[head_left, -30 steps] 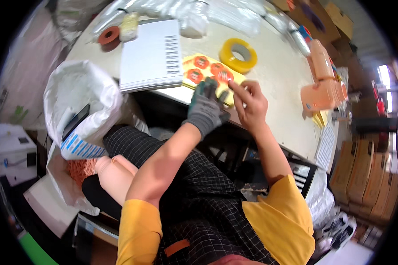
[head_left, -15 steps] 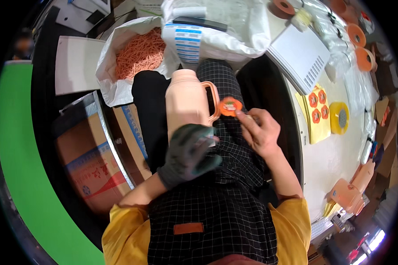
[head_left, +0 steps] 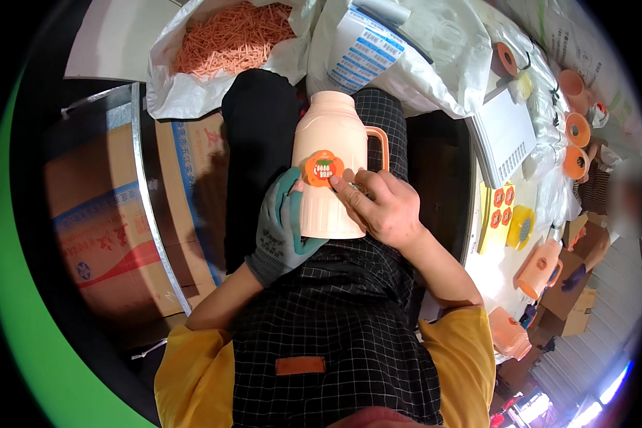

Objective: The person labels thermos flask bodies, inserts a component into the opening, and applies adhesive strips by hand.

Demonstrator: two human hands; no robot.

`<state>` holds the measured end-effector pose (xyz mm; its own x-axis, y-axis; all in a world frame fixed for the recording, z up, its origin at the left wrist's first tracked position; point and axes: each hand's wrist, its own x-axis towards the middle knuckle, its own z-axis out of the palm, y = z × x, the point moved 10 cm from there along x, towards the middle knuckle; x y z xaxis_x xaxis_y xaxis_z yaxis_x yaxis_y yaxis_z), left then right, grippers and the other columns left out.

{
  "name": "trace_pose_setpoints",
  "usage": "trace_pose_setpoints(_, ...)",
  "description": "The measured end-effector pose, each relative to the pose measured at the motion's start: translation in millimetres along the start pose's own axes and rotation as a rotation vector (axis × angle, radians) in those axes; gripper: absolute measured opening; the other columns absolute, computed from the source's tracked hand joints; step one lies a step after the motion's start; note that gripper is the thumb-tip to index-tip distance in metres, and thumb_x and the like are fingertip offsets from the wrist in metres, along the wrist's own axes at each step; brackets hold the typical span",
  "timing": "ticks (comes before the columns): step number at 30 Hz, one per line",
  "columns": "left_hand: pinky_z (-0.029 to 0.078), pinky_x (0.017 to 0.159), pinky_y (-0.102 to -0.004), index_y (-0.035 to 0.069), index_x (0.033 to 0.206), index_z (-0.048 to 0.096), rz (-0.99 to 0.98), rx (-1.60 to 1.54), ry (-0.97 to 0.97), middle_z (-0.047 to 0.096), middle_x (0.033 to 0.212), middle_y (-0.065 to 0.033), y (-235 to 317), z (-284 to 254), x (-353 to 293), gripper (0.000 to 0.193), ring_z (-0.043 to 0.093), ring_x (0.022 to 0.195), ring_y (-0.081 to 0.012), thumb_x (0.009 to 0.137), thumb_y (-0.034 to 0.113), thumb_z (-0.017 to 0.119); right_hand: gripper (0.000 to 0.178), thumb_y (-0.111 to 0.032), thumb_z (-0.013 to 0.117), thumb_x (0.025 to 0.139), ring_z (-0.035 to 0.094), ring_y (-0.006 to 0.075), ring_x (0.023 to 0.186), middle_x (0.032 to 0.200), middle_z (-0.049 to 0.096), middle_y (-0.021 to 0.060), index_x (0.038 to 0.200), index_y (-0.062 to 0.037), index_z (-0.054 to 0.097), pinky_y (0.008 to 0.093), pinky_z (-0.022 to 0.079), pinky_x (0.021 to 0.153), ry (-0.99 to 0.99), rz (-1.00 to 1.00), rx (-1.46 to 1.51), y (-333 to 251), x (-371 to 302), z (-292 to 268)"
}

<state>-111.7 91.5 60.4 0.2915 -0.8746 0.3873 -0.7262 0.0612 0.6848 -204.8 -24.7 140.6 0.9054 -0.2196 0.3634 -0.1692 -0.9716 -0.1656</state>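
A peach vacuum flask (head_left: 328, 214) with a side handle stands out between my knees, its neck pointing away from me. My left hand (head_left: 282, 225), in a grey and teal glove, is wrapped round the flask's lower left side. On the flask's front lies an orange flower-shaped sticker (head_left: 324, 165). The bare fingers of my right hand (head_left: 389, 210) are bunched at the sticker's lower right edge, with a fingertip on it. Part of a small, patterned thing shows beside these fingers; I cannot make it out.
A white sack (head_left: 165, 89) holds many peach-coloured strips. Another sack (head_left: 442, 85) carries label sheets (head_left: 367, 48). To the right are a white stack (head_left: 503, 135), yellow sticker sheets (head_left: 488, 232), a tape roll (head_left: 521, 227) and another flask (head_left: 538, 267). Cardboard boxes (head_left: 107, 250) sit at left.
The sticker has moved left from beside the handle onto the flask's front, along with my right hand. My left hand has settled round the flask's side. The whole view has shifted.
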Motion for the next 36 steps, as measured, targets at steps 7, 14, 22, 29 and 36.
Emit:
trace_pose_setpoints(7, 0.045, 0.113, -0.058, 0.002, 0.159, 0.033, -0.007, 0.061, -0.055, 0.04, 0.159, -0.0262, 1.5, -0.2, 1.3, 0.1, 0.048, 0.14, -0.0454, 0.083, 0.041, 0.085, 0.051, -0.015, 0.087, 0.077, 0.062, 0.0143, 0.071, 0.094, 0.065, 0.0012, 0.127, -0.0204, 0.08, 0.0272, 0.052, 0.054, -0.039, 0.023, -0.049, -4.1, 5.2, 1.0)
trace_pose_setpoints(14, 0.046, 0.11, -0.0571, 0.009, 0.152, 0.053, -0.045, 0.217, -0.294, 0.039, 0.165, -0.0158, 9.2, 9.4, 6.7, 0.083, 0.043, 0.144, -0.0454, 0.08, 0.038, 0.083, 0.051, -0.017, 0.084, 0.08, 0.061, 0.0145, 0.072, 0.097, 0.064, -0.0001, 0.13, -0.0146, 0.076, 0.027, 0.052, 0.056, -0.145, 0.045, -0.064, -9.9, 8.2, 2.8)
trace_pose_setpoints(22, 0.046, 0.108, -0.0555, 0.007, 0.154, 0.052, -0.059, 0.258, -0.322, 0.035, 0.168, -0.019, 2.0, 10.0, 2.1, 0.081, 0.042, 0.146, -0.0449, 0.081, 0.029, 0.08, 0.05, -0.027, 0.084, 0.085, 0.065, 0.0202, 0.075, 0.094, 0.06, 0.0037, 0.131, -0.0112, 0.072, 0.0335, 0.055, 0.062, -0.075, 0.233, 0.096, 5.5, 11.2, -8.3)
trace_pose_setpoints(29, 0.044, 0.115, -0.0543, -0.01, 0.139, 0.058, 0.033, -0.003, 0.024, 0.053, 0.152, -0.0294, 15.1, -12.0, 20.2, 0.05, 0.055, 0.136, -0.0481, 0.099, 0.019, 0.064, 0.082, -0.047, 0.093, 0.07, 0.069, 0.0354, 0.101, 0.117, 0.062, 0.0123, 0.139, -0.0135, 0.064, 0.0432, 0.058, 0.083, -0.143, 0.57, 0.431, 36.6, -59.4, 0.0)
trace_pose_setpoints(36, 0.044, 0.113, -0.0562, -0.005, 0.151, 0.048, 0.308, -0.061, -0.033, 0.048, 0.155, -0.03, 87.4, -41.3, 39.9, 0.067, 0.051, 0.138, -0.0486, 0.103, 0.039, 0.062, 0.073, -0.018, 0.079, 0.093, 0.073, 0.0354, 0.104, 0.113, 0.068, 0.0199, 0.153, -0.0025, 0.041, 0.0398, 0.057, 0.092, 0.193, 1.098, 0.855, 5.8, -133.8, 26.7)
